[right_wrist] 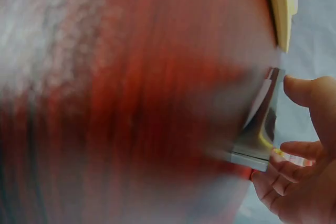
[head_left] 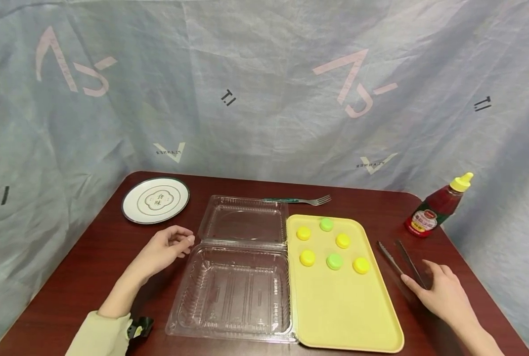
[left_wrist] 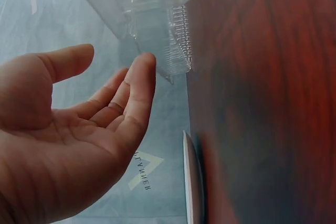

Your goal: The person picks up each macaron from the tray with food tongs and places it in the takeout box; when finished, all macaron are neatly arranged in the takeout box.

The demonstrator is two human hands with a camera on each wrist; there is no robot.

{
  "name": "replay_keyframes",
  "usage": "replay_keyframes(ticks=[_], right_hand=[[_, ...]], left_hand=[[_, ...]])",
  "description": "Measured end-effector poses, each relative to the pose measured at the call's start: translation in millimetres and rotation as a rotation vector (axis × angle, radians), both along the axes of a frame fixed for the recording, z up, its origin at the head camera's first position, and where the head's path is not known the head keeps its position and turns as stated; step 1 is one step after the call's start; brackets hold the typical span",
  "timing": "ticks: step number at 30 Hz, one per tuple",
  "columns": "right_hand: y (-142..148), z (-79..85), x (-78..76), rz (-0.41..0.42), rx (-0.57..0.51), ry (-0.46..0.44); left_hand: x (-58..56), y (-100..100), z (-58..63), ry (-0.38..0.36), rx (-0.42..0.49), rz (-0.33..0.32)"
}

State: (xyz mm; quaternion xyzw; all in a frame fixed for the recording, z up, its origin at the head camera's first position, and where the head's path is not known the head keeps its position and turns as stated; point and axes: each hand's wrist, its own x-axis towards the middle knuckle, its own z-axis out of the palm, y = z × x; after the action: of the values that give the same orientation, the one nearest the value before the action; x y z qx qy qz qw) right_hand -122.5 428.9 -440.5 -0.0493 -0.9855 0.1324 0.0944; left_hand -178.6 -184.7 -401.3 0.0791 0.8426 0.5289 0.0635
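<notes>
My left hand (head_left: pixel 168 248) hovers beside the clear plastic clamshell box (head_left: pixel 235 291), fingers relaxed and holding nothing. In the left wrist view the box's ridged edge (left_wrist: pixel 180 40) lies just beyond the fingertips. My right hand (head_left: pixel 444 294) is at the metal tongs (head_left: pixel 409 264), its thumb and fingers spread on either side of them. The right wrist view shows the tongs (right_wrist: pixel 260 124) between thumb and fingers, without a firm grip visible. On the yellow tray (head_left: pixel 349 311) sit several yellow round pieces (head_left: pixel 307 257) and two green ones (head_left: pixel 334 261), resembling macarons.
A white plate (head_left: pixel 135 200) with a dark rim lies at the back left. Behind the box is a green-handled fork (head_left: pixel 311 200). A red sauce bottle (head_left: pixel 438 207) with a yellow cap stands at the back right. A grey curtain (head_left: pixel 264 99) hangs behind the table.
</notes>
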Motion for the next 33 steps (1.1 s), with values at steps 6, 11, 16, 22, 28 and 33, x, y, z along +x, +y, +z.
replay_keyframes(ticks=[6, 11, 16, 22, 28, 33], right_hand=[[1, -4.7, -2.6, 0.001, -0.013, -0.046], [-1, -7.1, -4.9, 0.003, -0.015, -0.07], [-2, -7.0, -7.1, 0.014, -0.019, -0.094], [-3, -7.0, -8.4, 0.011, -0.023, -0.114], [-5, -8.1, -10.4, 0.019, -0.024, -0.101], [-3, -9.0, -9.3, 0.03, -0.025, -0.097]], left_hand=[[0.3, 1, -3.0, -0.067, 0.021, -0.028], [2.4, 0, -6.3, -0.083, 0.021, -0.031], [3.3, -1, -8.9, -0.081, 0.035, -0.046], [2.7, 0, -11.9, -0.066, 0.043, -0.056], [3.6, 1, -14.1, -0.067, 0.048, -0.054], [2.8, 3, -17.6, -0.088, 0.076, -0.08]])
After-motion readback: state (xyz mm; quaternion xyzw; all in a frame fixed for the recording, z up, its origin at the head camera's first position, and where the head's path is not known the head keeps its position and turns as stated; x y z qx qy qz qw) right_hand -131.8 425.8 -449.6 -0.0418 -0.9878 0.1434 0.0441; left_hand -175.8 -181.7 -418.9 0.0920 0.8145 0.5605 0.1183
